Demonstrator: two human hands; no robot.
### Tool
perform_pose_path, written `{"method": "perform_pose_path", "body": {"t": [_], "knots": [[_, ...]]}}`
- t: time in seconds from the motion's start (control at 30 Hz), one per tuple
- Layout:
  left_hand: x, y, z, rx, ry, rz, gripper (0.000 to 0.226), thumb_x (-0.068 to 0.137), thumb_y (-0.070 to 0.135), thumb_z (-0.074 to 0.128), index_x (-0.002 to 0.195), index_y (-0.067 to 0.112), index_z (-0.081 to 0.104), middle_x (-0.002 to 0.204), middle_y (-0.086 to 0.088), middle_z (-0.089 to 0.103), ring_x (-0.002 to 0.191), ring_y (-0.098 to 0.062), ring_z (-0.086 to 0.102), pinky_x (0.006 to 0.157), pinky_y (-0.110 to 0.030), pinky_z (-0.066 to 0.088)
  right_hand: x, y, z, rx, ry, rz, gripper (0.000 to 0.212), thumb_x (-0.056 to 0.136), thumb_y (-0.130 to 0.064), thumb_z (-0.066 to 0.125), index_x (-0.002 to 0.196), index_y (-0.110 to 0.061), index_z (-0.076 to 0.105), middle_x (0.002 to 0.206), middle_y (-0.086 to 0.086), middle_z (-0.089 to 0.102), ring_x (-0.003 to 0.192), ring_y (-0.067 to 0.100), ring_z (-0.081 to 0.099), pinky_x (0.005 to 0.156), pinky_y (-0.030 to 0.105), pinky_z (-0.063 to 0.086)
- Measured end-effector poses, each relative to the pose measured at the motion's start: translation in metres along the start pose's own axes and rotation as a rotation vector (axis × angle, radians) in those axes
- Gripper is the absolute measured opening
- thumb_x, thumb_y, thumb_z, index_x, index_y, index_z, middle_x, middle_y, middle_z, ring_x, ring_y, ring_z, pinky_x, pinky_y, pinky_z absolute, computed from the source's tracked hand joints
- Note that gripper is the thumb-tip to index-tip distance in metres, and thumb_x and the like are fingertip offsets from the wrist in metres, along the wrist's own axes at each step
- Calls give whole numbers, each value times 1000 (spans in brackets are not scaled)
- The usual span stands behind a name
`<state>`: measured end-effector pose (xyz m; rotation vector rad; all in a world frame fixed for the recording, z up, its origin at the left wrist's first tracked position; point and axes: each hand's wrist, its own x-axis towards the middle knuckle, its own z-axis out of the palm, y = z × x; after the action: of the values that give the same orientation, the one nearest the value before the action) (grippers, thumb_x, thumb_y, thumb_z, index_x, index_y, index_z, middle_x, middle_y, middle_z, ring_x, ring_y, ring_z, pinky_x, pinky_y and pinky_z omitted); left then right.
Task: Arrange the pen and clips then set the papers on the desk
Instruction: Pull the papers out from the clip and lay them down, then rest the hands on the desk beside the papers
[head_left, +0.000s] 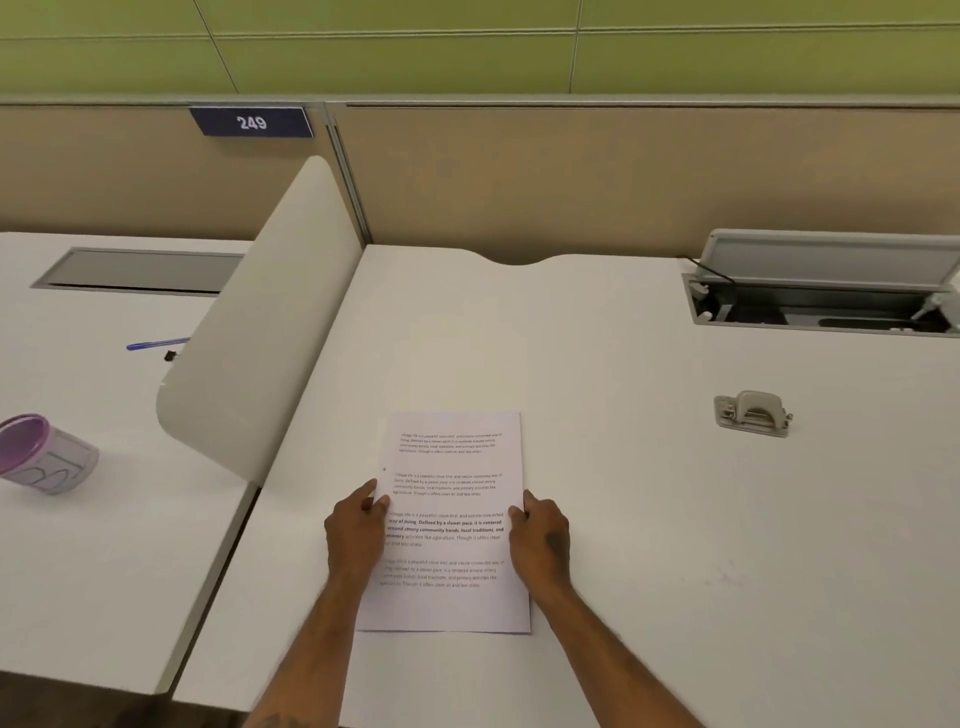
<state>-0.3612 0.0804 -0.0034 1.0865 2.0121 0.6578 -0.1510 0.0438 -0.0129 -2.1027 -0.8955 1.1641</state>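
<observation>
The fingers (375, 498) of the left hand (354, 530) curl over the left edge of the papers (457, 493), thumb on top of the sheet, pinching that edge. On the other side, the right hand (540, 538) grips the right edge in the same way, its thumb pressed on the printed face. The papers lie flat on the white desk (623, 519) straight in front of the person, long side running away from them, with blocks of printed text facing up.

Farther off to the right, well apart from the papers, a grey hole punch (753, 414) sits on the desk. To the left, a rounded white divider panel (270, 322) separates this desk from the neighbouring one, where a purple-rimmed cup (44, 454) lies tilted on its side. Beyond the cup, a blue pen (156, 344) rests on that surface, with a small black clip (170, 356) just beside it; the panel partly hides both.

At the back right, a cable tray (821, 306) stands with its lid raised. A sign reading 249 (252, 122) hangs on the beige partition behind.
</observation>
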Motion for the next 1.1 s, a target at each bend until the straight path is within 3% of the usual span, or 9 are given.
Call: {"method": "perform_pose_path", "body": {"t": [0.07, 0.17, 0.23, 0.4, 0.5, 0.6, 0.67, 0.8, 1.1], "knots": [[5, 1, -1, 23, -3, 14, 38, 94, 18, 59, 132, 11, 60, 117, -14, 69, 113, -30, 60, 102, -38, 43, -2, -3, 2, -7, 36, 21, 34, 98, -16, 47, 130, -4, 53, 130, 3, 58, 115, 16, 57, 78, 15, 40], [10, 1, -1, 45, -9, 27, 37, 95, 17, 58, 132, 11, 60, 116, -15, 69, 112, -30, 60, 101, -39, 43, -5, -7, 5, -15, 85, 27, 34, 99, -19, 46, 127, -3, 53, 126, 5, 59, 116, 20, 57, 79, 19, 38], [13, 1, -1, 61, -12, 32, 38, 95, 18, 58, 132, 10, 59, 117, -15, 68, 113, -31, 60, 101, -38, 42, -5, -7, 6, 28, 98, 40, 25, 98, -18, 46, 118, -6, 56, 117, 1, 61, 106, 15, 59, 72, 17, 37], [17, 1, 2, 86, -7, 25, 40, 96, 19, 57, 134, 9, 57, 123, -17, 66, 116, -33, 58, 104, -42, 42, 2, -1, 8, 51, 88, 24, 16, 99, -15, 41, 106, -12, 55, 131, 3, 60, 76, -6, 50, 51, 2, 37], [16, 2, 5, 88, 8, 23, 43, 96, 20, 57, 136, 8, 54, 130, -18, 61, 121, -34, 55, 107, -44, 40, 1, -2, 7, 37, 96, 19, 18, 99, -17, 44, 109, -7, 55, 121, 3, 61, 86, 4, 53, 61, 8, 38], [13, 6, 5, 85, 30, 40, 48, 93, 22, 62, 137, 5, 52, 136, -20, 56, 125, -35, 53, 110, -45, 39, 0, -2, 5, 18, 58, -9, 13, 98, -21, 47, 97, -8, 50, 103, 0, 55, 91, 15, 61, 58, 8, 40], [9, 10, 5, 77, 92, 71, 49, 90, 22, 67, 135, 3, 54, 139, -22, 53, 128, -37, 50, 113, -47, 36, -3, 0, -1, -23, 43, -47, 28, 98, -25, 48, 117, -4, 54, 116, 3, 54, 109, 21, 58, 79, 16, 46], [-18, 19, 26, 95, 145, 275, 41, 91, 17, 65, 129, 2, 57, 136, -23, 51, 132, -36, 41, 112, -43, 30, -19, 20, -22, -95, 44, -142, 46, 99, -29, 48, 140, -10, 45, 136, 2, 48, 125, 18, 49, 103, 27, 43], [-137, 26, 143, 284, -221, 696, 45, 99, 29, 49, 141, 13, 49, 155, -8, 38, 144, -26, 32, 118, -41, 24, -90, 116, -97, -359, 52, -370, 46, 100, -41, 40, 143, -24, 42, 143, -7, 46, 130, 7, 41, 102, 10, 28]]}}
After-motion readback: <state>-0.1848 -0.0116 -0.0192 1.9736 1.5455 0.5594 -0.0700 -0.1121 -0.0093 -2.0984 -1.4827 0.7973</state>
